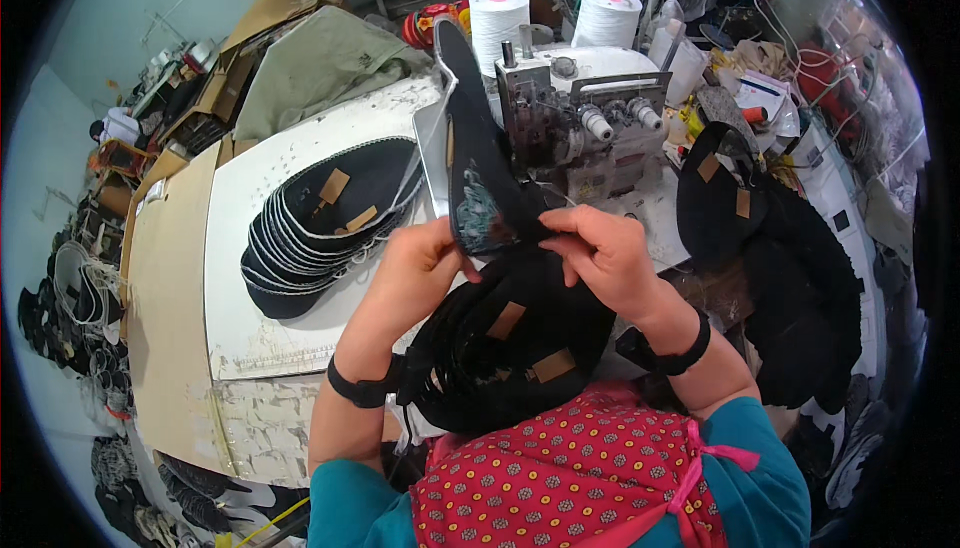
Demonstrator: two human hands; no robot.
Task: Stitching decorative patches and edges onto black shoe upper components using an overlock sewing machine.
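Here, the biggest thing is the white worktable (240, 278), scuffed and marked along its near edge, running from the person's lap out to the left. At its far end sits an overlock sewing machine (580, 118) in grey and white metal, with two white thread cones (498, 18) standing behind it. To the right of the machine a heap of black fabric pieces (790, 278) spills down the table's side, some with small tan labels. On the left part of the table lies a fanned stack of dark shoe uppers (320, 223), white-edged and overlapping like roof tiles, two tan patches showing on top. Closer in, on the person's lap above the red patterned apron (570, 478), rests another pile of black uppers (510, 343), also with tan patches. Held up above that pile, just in front of the machine, is a single dark shoe upper (475, 163) with pale embroidery near its lower end, standing nearly upright. The left hand (415, 273) grips its lower edge, fingers curled and thumb pressed against the cloth. The right hand (605, 253) pinches the same lower end from the other side, fingers bunched tight on the fabric. Both wrists wear black bands
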